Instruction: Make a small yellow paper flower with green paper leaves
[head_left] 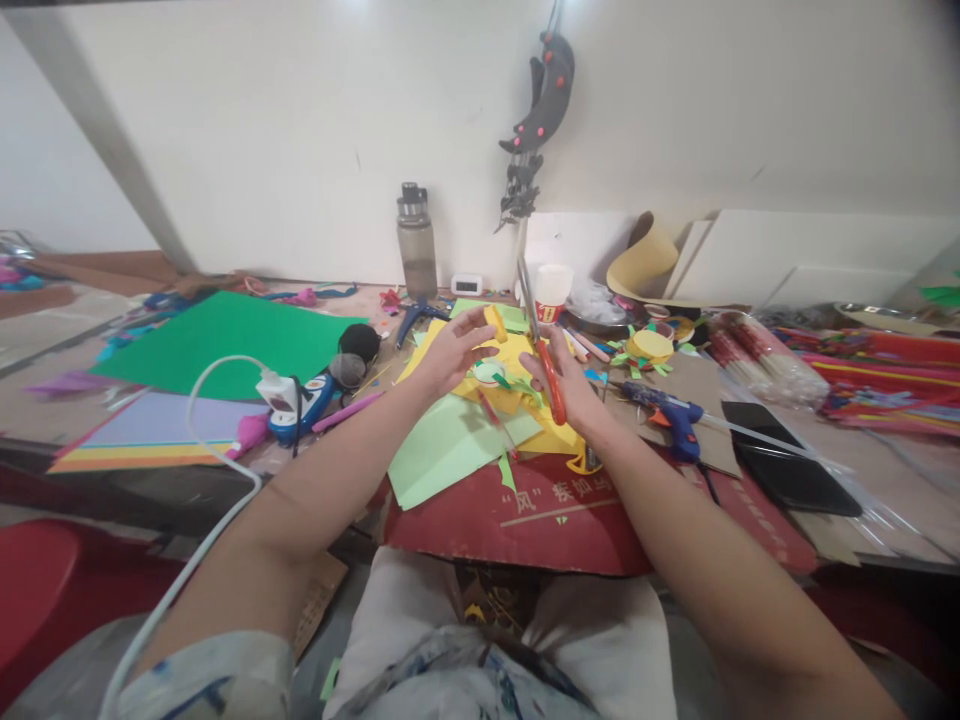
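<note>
My left hand (454, 352) pinches a small curled yellow strip of paper (496, 323) between thumb and fingers. Across from it, my right hand (571, 382) is closed around the orange handles of a pair of scissors (551, 381), whose blades point up and away. Strip and blades are apart. Below the hands lie yellow paper sheets (425, 362), a light green sheet (420, 462), a red pen (495, 420) and a small round piece with green bits (490, 374). A red board (465, 530) lies under the papers at the table's front edge.
To the right are a blue glue gun (681, 428), a black phone (795, 465) and a yellow-and-green paper turtle shape (651, 346). Behind stand a bottle (417, 245) and a paper cup (553, 290). A white cable (196, 545) runs along my left forearm from a charger (281, 403).
</note>
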